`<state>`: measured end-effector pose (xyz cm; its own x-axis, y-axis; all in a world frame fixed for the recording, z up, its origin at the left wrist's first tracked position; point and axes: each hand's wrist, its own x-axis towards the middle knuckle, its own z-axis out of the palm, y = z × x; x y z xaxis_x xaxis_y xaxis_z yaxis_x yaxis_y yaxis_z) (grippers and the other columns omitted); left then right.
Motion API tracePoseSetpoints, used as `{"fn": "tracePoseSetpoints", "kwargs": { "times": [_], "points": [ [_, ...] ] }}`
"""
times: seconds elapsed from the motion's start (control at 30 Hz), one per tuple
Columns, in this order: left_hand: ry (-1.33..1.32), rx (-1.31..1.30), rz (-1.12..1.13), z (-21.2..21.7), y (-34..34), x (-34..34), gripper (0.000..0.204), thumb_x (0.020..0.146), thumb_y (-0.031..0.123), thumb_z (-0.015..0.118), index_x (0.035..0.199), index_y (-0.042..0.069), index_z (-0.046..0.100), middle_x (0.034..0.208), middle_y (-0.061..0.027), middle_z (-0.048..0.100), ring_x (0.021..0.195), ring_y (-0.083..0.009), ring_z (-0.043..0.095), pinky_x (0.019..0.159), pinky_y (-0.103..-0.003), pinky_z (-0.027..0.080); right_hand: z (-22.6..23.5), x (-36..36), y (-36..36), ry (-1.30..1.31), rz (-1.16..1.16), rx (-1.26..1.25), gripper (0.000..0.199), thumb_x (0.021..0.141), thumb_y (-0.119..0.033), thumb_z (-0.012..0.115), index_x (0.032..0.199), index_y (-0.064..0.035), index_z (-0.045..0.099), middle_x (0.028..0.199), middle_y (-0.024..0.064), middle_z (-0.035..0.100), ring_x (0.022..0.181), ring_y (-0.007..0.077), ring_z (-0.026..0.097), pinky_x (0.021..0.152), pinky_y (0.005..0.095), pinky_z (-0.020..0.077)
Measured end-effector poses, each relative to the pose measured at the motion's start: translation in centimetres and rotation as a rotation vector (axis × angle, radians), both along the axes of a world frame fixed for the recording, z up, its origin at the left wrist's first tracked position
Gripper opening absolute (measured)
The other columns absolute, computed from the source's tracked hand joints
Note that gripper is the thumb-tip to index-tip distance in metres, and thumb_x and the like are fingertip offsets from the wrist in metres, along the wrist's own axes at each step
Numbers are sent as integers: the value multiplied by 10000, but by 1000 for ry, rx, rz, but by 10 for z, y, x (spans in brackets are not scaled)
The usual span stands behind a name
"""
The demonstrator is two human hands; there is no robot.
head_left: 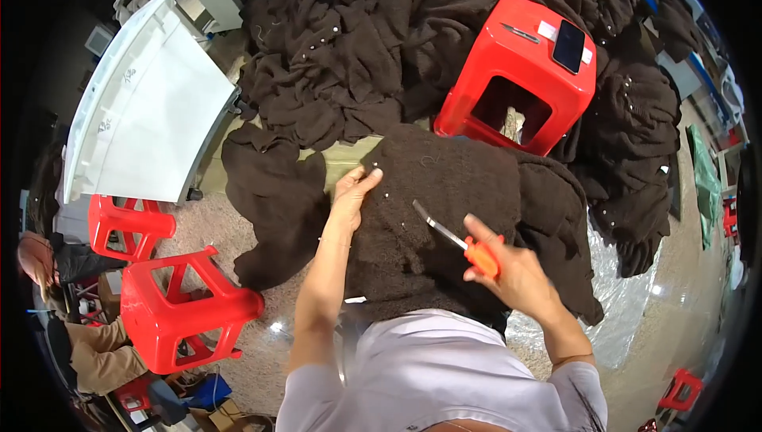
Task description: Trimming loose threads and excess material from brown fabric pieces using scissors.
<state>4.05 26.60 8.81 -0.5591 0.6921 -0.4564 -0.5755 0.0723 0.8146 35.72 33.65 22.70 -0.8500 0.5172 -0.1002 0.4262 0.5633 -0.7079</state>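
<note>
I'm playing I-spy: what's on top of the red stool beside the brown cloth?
On the red stool: a dark phone, a slim tool and white pieces. What the phone covers can't be seen.

Apparently a garment workshop: brown cloth [333,59] heaped in bulk, a garment [452,174] over a person's lap, a bladed hand tool [481,260], plastic stools [508,59] scattered about.

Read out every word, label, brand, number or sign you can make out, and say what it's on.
White panel: dark marks, too small and blurred to read.
Cloth: white tag, no legible text.
Stool: white slips, nothing legible.
</note>
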Motion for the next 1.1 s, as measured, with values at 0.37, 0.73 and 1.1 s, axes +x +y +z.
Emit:
{"fn": "tracePoseSetpoints", "kwargs": {
  "times": [0.37,0.73,1.1],
  "points": [
    [134,294,124,-20,6,13,180,914,-54,658,1090,-20,680,1045,-37,701,897,-84,617,828,-232,481,-1,-53,26,-81,-9,204,332,887,-272,738,1109,-63,606,936,171,657,816,409,673,662,459,534],
    [164,279,156,-22,6,18,248,929,-90,603,1161,-27,663,1100,-43,698,951,-84,626,866,-221,481,-21,-72,25,-64,-1,293,364,927,-369,677,929,-32,539,720,202,670,617,419,655,526,498,511],
    [224,276,114,-21,7,24,248,936,-105,566,1147,-16,662,1092,-29,692,946,-85,621,867,-221,480,-28,-81,23,-38,-59,286,335,910,-350,705,968,-49,571,715,190,673,640,426,653,551,499,510]
  ]
}}
